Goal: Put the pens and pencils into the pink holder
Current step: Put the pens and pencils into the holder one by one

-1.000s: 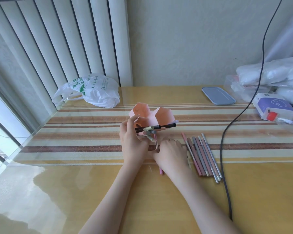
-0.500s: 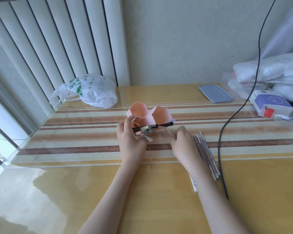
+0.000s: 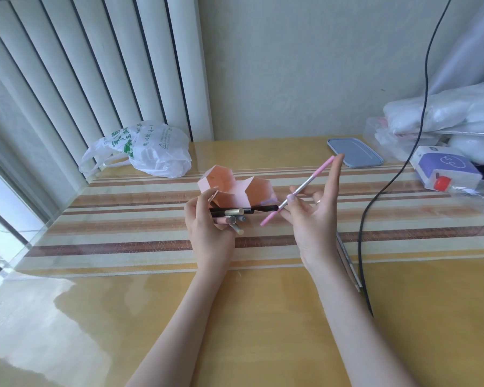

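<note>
The pink holder (image 3: 236,188), made of hexagonal cells, lies on the striped mat with its openings facing me. My left hand (image 3: 207,227) is in front of it, closed around a bundle of pens (image 3: 235,215) that stick out to the right, black, gold-capped and pink ones among them. My right hand (image 3: 312,216) is raised to the right of the holder and pinches a thin pink and silver pen (image 3: 305,188) held at a slant, its other fingers spread. More pens (image 3: 348,261) lie on the table, mostly hidden behind my right forearm.
A black cable (image 3: 375,202) hangs down and runs across the table right of my right arm. A white plastic bag (image 3: 148,149) sits at the back left, a blue-grey lid (image 3: 352,152) and a purple box (image 3: 444,167) at the back right. Vertical blinds (image 3: 81,65) line the left.
My right hand has lifted off the row of pens on the table and now holds a pink pen up beside the holder. My left hand keeps its bundle in place.
</note>
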Available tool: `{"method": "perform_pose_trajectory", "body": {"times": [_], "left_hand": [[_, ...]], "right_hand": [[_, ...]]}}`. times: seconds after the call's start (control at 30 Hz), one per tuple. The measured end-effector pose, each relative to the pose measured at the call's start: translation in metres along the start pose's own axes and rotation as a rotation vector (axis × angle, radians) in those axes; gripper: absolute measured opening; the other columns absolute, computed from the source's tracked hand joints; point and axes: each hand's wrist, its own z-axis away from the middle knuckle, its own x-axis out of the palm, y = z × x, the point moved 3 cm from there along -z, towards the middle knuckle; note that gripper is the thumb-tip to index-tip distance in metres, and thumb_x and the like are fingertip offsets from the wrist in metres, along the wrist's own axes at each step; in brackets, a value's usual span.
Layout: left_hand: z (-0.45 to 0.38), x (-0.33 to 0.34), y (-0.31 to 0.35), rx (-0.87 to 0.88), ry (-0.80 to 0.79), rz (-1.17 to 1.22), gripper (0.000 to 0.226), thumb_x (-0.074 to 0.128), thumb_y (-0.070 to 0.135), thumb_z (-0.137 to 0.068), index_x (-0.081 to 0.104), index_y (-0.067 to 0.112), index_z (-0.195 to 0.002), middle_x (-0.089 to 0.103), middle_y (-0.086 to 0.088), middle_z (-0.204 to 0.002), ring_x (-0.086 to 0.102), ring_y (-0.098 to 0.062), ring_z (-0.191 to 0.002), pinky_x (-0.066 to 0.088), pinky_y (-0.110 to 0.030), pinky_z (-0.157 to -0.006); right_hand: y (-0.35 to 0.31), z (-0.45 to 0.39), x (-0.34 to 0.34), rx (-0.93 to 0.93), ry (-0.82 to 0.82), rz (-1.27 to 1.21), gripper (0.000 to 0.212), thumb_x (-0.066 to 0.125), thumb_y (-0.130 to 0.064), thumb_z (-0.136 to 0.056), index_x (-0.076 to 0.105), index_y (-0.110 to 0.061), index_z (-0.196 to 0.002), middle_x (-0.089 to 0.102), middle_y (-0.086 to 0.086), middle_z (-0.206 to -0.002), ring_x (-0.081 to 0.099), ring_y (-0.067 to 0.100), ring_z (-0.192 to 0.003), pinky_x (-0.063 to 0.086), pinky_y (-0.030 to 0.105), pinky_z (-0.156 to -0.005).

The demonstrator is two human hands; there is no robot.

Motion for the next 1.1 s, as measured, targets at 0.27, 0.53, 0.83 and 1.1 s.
{"method": "perform_pose_trajectory", "body": {"times": [0.27, 0.53, 0.83, 1.1], "left_hand": [[0.0, 0.0, 0.0, 0.003, 0.01, 0.006, 0.067, 0.059, -0.012, -0.064, 0.053, 0.022, -0.121, 0.041, 0.005, -0.109, 0.038, -0.004, -0.093, 0.027, 0.002, -0.077], [0.0, 0.001, -0.001, 0.005, -0.004, 0.008, 0.066, 0.063, -0.01, -0.064, 0.053, 0.023, -0.121, 0.042, 0.004, -0.11, 0.037, 0.0, -0.091, 0.027, 0.002, -0.079], [0.0, 0.001, -0.002, 0.006, -0.002, 0.008, 0.067, 0.061, -0.01, -0.064, 0.053, 0.024, -0.121, 0.041, 0.006, -0.11, 0.04, -0.004, -0.095, 0.026, 0.002, -0.079], [-0.002, 0.001, -0.004, -0.011, 0.025, 0.015, 0.067, 0.062, -0.011, -0.063, 0.053, 0.023, -0.12, 0.041, 0.007, -0.108, 0.04, -0.007, -0.095, 0.027, 0.002, -0.079]], "right_hand": [[-0.012, 0.003, -0.011, -0.1, 0.255, -0.191, 0.077, 0.059, 0.012, -0.085, 0.027, -0.033, -0.139, 0.056, 0.012, -0.087, 0.068, 0.043, -0.085, 0.056, 0.048, -0.085], [-0.025, 0.015, -0.01, -0.338, 0.392, -0.07, 0.053, 0.063, 0.0, -0.089, 0.04, -0.043, -0.11, 0.056, 0.033, -0.118, 0.072, 0.027, -0.086, 0.058, 0.043, -0.08], [-0.006, 0.015, -0.004, -0.33, 0.303, 0.067, 0.036, 0.066, -0.011, -0.087, 0.051, -0.043, -0.083, 0.072, 0.014, -0.1, 0.073, 0.02, -0.089, 0.057, 0.036, -0.073], [0.009, 0.009, 0.006, -0.363, 0.056, 0.466, 0.005, 0.071, -0.015, -0.083, 0.07, -0.015, -0.078, 0.072, -0.012, -0.092, 0.063, 0.004, -0.095, 0.046, 0.021, -0.069]]}}
